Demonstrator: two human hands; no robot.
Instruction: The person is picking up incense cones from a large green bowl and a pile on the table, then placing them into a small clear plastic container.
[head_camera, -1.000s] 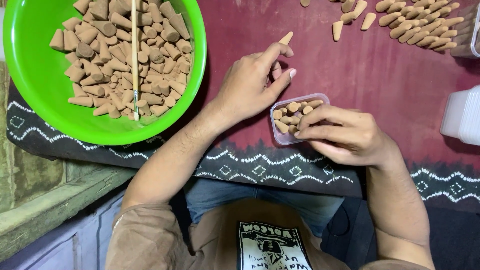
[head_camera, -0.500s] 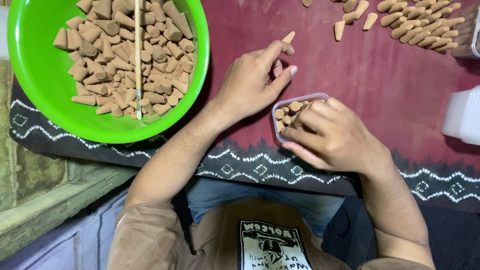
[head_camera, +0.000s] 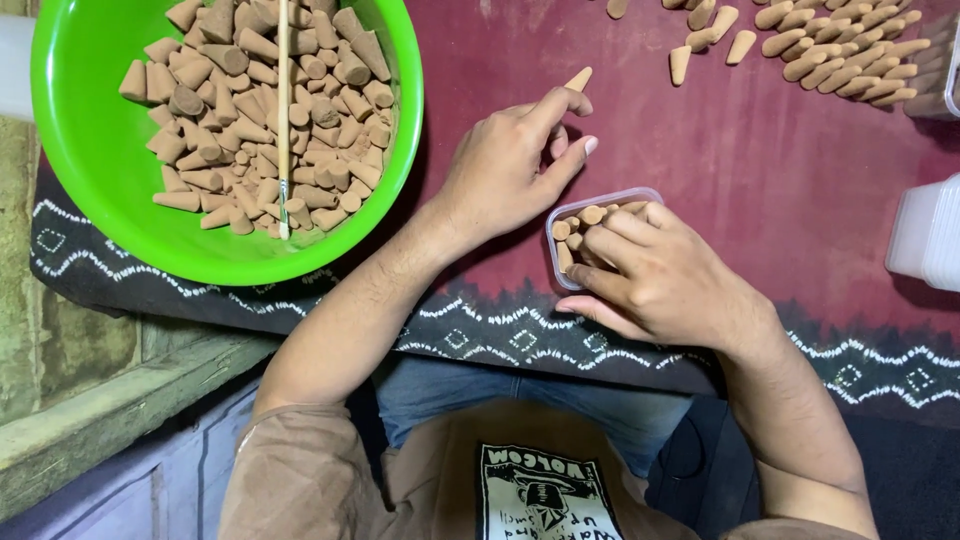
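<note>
My left hand (head_camera: 505, 165) rests on the maroon cloth (head_camera: 760, 160), fingers curled around brown incense cones; one cone (head_camera: 578, 78) sticks out past my index fingertip. Just right of it stands a small clear plastic box (head_camera: 592, 205) with several cones lying in rows. My right hand (head_camera: 660, 280) covers most of that box: its fingers lie on the cones inside and the thumb runs along the near wall. A big green bowl (head_camera: 90, 170) heaped with loose cones sits at the upper left, and a thin stick (head_camera: 283, 110) lies across the pile.
More cones (head_camera: 840, 60) lie in rows at the top right of the cloth. A white container (head_camera: 925, 235) stands at the right edge. The cloth's patterned black border (head_camera: 480, 335) hangs over the table's near edge, with a wooden ledge (head_camera: 110, 410) at lower left.
My right hand has slid from the box's near right side onto the box, so its fingers now cover most of the cones. The left hand has barely moved.
</note>
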